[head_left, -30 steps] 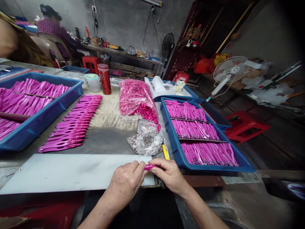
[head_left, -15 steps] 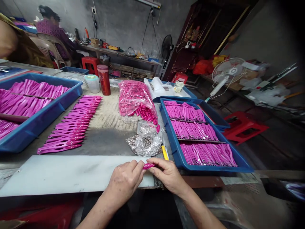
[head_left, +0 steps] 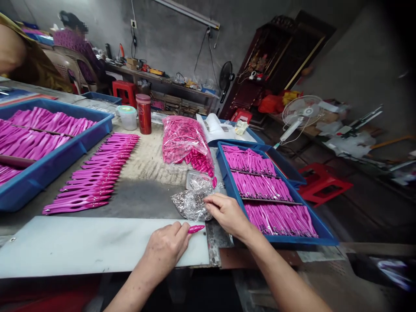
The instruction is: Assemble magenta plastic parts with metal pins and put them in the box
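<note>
My left hand [head_left: 169, 243] is closed round a pink plastic piece [head_left: 196, 229], whose glossy pointed end sticks out to the right above the white board [head_left: 107, 240]. The rest of that piece is hidden in my fingers. My right hand [head_left: 227, 212] is at the right side of a clear plastic bag of small metal parts [head_left: 185, 203]. Its thumb and fingers are pinched together; whatever is between them is too small to see. To the left lies a row of pink plastic pieces [head_left: 94, 177] with darker glossy tips.
A bag of glossy pink parts [head_left: 185, 138] lies behind the metal parts. Blue trays of pink pieces stand at right [head_left: 224, 182] and left [head_left: 65, 158]. A red tumbler [head_left: 144, 115] and a lidded tub [head_left: 128, 118] stand further back. Co-workers [head_left: 73, 43] are at left.
My right hand has let go of the pink piece and moved up to the bag of metal parts, covering the yellow-handled tool. My left hand still holds the piece, slightly lower and further left.
</note>
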### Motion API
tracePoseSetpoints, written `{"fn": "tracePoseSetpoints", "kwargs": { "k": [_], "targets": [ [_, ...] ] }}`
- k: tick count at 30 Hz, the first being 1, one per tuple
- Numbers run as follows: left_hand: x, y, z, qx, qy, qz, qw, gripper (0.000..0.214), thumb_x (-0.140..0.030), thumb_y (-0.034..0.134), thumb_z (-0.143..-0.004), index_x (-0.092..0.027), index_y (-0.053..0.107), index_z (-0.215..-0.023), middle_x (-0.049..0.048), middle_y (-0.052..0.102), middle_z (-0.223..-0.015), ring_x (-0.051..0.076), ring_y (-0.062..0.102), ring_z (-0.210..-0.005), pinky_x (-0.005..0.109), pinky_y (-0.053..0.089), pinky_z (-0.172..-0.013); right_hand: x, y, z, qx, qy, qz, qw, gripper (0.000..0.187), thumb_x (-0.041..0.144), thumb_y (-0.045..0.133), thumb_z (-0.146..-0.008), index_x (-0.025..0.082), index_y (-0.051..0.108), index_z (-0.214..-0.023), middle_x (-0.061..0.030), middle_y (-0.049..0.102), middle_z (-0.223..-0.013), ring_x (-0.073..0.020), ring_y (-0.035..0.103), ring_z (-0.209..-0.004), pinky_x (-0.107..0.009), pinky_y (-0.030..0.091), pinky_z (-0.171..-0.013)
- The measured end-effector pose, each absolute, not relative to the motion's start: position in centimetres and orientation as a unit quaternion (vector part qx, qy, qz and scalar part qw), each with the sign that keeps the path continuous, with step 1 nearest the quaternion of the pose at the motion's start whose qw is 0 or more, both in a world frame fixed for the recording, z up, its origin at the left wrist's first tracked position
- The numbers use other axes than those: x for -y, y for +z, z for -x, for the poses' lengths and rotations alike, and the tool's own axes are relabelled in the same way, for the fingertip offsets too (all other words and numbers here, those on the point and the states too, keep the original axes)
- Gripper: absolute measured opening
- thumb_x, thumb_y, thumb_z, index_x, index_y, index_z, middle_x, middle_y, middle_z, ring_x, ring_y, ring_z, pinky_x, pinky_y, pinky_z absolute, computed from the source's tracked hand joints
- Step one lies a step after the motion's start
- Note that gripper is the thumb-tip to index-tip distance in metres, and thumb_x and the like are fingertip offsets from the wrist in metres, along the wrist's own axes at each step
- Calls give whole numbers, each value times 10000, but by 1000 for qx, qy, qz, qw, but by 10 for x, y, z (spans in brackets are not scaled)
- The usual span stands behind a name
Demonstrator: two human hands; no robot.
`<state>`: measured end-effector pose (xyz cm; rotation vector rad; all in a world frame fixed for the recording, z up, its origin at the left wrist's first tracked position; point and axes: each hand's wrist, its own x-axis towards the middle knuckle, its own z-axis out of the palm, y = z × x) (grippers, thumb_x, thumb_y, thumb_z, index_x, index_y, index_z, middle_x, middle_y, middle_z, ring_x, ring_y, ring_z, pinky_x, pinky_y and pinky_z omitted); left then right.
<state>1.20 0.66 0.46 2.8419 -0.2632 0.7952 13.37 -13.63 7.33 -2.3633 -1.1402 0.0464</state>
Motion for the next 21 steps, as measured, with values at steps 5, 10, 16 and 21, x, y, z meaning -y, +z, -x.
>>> {"fn": "tracePoseSetpoints", "kwargs": {
  "k": [5,10,16,21],
  "targets": [
    [-7,2,-12,88,287,-950,88,152,-197,375,-850,-180,515,-791,-18,487,-580,125,486,-467,245,341,-436,111,72,-153,461,55,886,-8,236,151,415,-817,175,646,-777,-37,656,-803,-139,588,-771,-210,404,-682],
    [-7,4,-13,86,290,-949,88,168,-201,367,-853,-182,512,-771,-19,487,-575,121,482,-467,237,339,-435,96,64,-160,450,65,887,-82,229,162,437,-767,167,665,-746,-89,677,-798,-195,616,-745,-243,414,-625],
    [-7,6,-13,83,292,-949,90,168,-201,373,-848,-185,511,-752,-18,489,-571,119,484,-465,234,337,-433,87,58,-159,447,73,882,-130,242,154,431,-742,135,671,-770,-133,675,-820,-228,622,-775,-262,432,-630],
    [-7,5,-13,86,291,-948,97,170,-187,365,-846,-185,511,-759,-17,492,-577,125,490,-472,239,344,-434,85,56,-156,451,70,879,-140,251,120,426,-726,123,654,-831,-139,666,-868,-230,615,-803,-275,433,-667]
  ]
}}
